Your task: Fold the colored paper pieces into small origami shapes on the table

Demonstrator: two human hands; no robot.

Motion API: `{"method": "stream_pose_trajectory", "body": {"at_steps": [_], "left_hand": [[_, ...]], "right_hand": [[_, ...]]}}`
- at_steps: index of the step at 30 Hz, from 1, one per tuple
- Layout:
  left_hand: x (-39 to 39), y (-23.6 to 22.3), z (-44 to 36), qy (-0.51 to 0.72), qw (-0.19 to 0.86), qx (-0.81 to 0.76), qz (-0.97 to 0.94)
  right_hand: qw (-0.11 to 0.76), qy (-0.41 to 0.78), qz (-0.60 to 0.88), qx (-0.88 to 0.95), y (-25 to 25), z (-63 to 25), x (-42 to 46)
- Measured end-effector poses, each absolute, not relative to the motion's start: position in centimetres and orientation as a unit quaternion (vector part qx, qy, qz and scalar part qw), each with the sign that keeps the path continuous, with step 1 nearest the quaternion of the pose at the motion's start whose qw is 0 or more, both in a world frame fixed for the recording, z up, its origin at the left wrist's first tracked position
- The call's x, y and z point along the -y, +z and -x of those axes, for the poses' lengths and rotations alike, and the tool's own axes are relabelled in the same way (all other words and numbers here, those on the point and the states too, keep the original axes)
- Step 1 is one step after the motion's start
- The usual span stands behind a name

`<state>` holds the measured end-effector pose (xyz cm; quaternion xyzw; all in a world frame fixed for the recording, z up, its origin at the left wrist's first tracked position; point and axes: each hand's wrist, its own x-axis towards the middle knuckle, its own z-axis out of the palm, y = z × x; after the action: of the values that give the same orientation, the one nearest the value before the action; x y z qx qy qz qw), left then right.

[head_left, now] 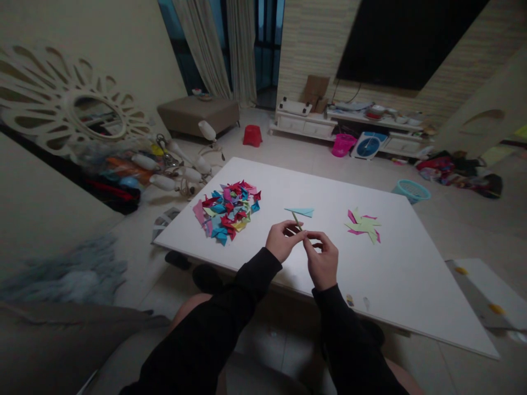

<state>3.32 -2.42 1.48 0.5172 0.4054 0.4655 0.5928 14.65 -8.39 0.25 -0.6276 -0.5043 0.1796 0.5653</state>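
Observation:
Between my two hands, above the near part of the white table [395,285], is a narrow folded strip of olive-green paper [296,219]. My left hand [284,240] pinches it from the left, and my right hand [322,258] pinches its lower end with thumb and fingertips. Just beyond the hands lies a light-blue folded paper piece [303,212] with a pointed tip. To the left is a heap of colourful folded paper pieces [230,211]. A green and pink pinwheel-like paper piece [364,225] lies flat on the right.
Small stickers or marks [349,300] show at the table's near edge. On the floor around it are a red stool [252,136], a turquoise basket [413,191], a pink bin [343,145] and a lamp with several white shades [189,174] at the left.

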Motion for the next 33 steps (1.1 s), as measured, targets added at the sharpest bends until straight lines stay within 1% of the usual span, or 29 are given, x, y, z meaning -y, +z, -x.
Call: {"method": "stream_pose_trajectory", "body": {"at_steps": [8,17,19,23,28,33], "left_hand": [[2.4,1.4,-3.2,0.466,0.571,-0.421,-0.528],[2.6,0.9,-3.3,0.436,0.552,-0.441,-0.557],[2.5,1.0,-3.1,0.431,0.537,-0.444,-0.574],[2.1,1.1,-2.2,0.439,0.504,-0.437,-0.602],[1.8,0.9,-1.1,0.412,0.569,-0.397,-0.591],[1.8,1.2,0.1,0.397,0.568,-0.382,-0.612]], "right_hand": [[0.564,0.190,0.627,0.502,0.1,-14.6,8.4],[0.553,0.186,0.631,0.511,-0.1,-15.3,8.7],[0.561,0.204,0.628,0.499,-0.4,-15.6,8.7],[0.606,0.274,0.603,0.440,-0.9,-16.1,8.6],[0.611,0.310,0.590,0.428,-1.1,-16.0,9.0],[0.577,0.328,0.595,0.453,-0.5,-15.6,9.3]]}}
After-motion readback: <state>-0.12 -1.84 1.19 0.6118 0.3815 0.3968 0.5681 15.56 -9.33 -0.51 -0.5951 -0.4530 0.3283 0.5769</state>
